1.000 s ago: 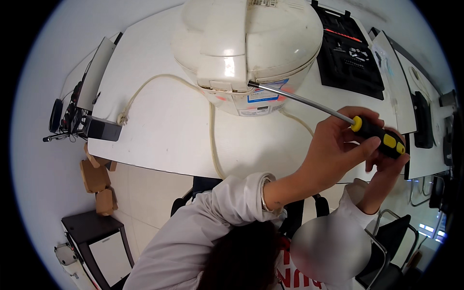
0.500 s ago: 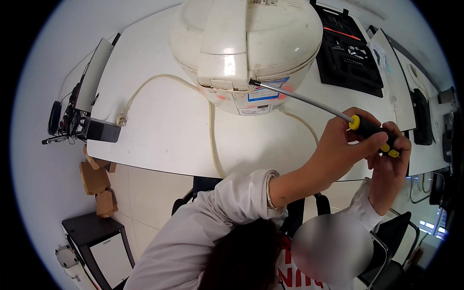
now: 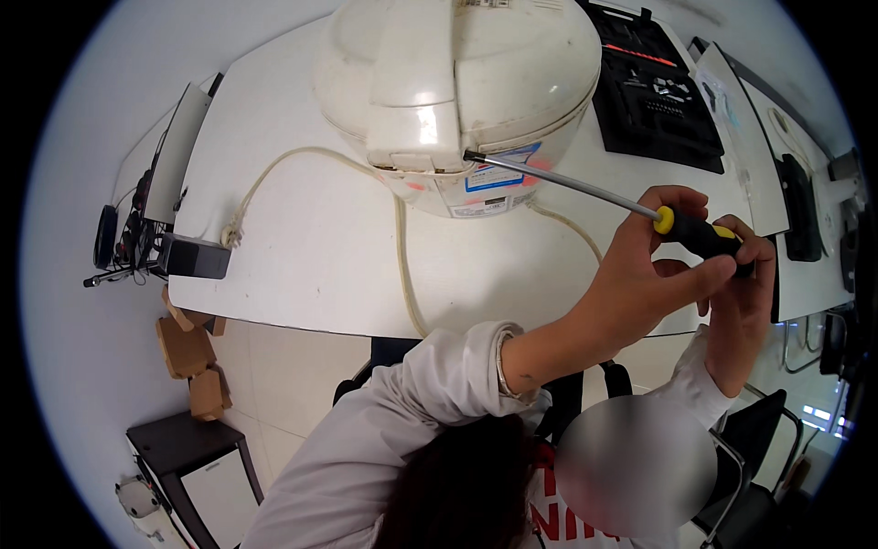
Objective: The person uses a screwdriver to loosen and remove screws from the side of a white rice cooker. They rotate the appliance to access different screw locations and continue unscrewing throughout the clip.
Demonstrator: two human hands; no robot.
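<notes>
A long screwdriver (image 3: 585, 188) with a black and yellow handle slants across the table's right half. Its dark tip meets the off-white rice cooker (image 3: 526, 91) at the seam beside the front latch; whether it is wedged in I cannot tell. My left hand (image 3: 640, 270) is curled round the handle, thumb stretched along toward its butt. At the handle's end my right hand (image 3: 745, 284) closes its fingers on it, partly covered by the left thumb. Stickers in blue, white and red mark the cooker's front wall.
From the cooker a pale power cord (image 3: 401, 247) runs over the white table (image 3: 302, 247). A black tool case (image 3: 654, 110) lies open at the back right. Left stands a dark box (image 3: 194, 255); cardboard boxes (image 3: 186, 348) and a cabinet (image 3: 187, 439) are below.
The screwdriver's handle has turned and sits slightly higher, with the fingers shifted along it. The tip stays at the seam. The whole view has moved a little.
</notes>
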